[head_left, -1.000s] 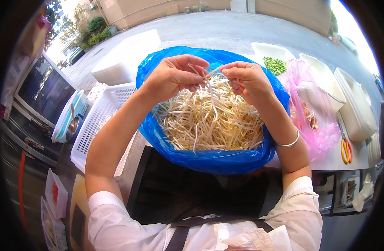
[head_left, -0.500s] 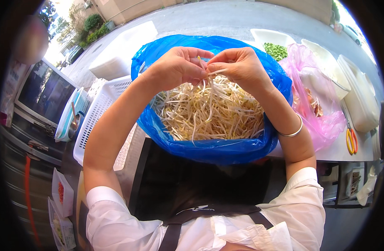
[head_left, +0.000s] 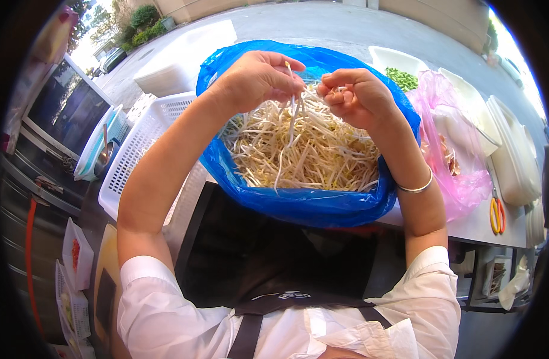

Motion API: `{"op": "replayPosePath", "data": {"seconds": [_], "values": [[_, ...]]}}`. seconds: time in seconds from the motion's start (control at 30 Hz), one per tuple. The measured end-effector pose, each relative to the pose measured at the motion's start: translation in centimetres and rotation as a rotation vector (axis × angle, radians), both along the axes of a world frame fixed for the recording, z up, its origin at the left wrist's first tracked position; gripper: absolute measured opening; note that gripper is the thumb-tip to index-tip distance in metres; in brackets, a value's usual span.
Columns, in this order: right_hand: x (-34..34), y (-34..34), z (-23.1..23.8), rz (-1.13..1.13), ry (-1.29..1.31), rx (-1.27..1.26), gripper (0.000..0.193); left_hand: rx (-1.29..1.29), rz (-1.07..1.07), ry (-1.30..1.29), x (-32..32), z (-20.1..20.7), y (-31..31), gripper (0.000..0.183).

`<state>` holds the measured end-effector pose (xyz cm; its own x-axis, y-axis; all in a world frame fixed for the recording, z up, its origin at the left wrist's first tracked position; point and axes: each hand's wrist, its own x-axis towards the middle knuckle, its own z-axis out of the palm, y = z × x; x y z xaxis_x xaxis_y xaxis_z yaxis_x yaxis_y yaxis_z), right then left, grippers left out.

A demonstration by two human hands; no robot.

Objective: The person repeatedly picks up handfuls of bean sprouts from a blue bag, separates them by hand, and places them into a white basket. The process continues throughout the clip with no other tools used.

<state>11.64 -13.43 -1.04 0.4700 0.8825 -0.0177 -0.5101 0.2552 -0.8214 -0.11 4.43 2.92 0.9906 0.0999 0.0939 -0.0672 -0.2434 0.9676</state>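
Note:
My left hand pinches a few pale bean sprouts, which hang down between thumb and fingers. Close to its right, my right hand has its fingers curled in, thumb against forefinger; whatever may be in them is too small to make out. Both hands hover over a heap of bean sprouts that fills an open blue plastic bag. The bag's edges are folded outward around the heap.
A white perforated basket stands left of the bag, with white stacked containers behind. To the right are a pink plastic bag, a tub of chopped greens, orange-handled scissors and pale bins.
My hands, which were together at the sprouts, have come apart. The right hand has drawn to the right and curled its fingers, while the left keeps hold of the sprouts.

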Motion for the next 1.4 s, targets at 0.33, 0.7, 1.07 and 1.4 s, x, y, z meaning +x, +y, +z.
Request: {"op": "replayPosePath", "data": {"seconds": [0.33,0.7,1.07,1.4], "values": [[-1.9,-0.1,0.3,-0.040,-0.234,-0.100,0.022,-0.010,0.271,-0.227,0.0,0.7,1.2,0.042],[-2.6,0.2,-0.3,-0.129,-0.433,-0.109,0.016,-0.041,0.296,-0.272,1.5,0.4,-0.8,0.041],[-0.8,0.5,-1.0,-0.157,-0.149,0.037,0.012,-0.514,0.358,-0.174,1.6,0.8,1.7,0.037],[0.8,0.3,-0.7,-0.020,0.189,0.173,0.013,-0.857,0.181,-0.290,4.2,-0.2,-1.9,0.035]]}}
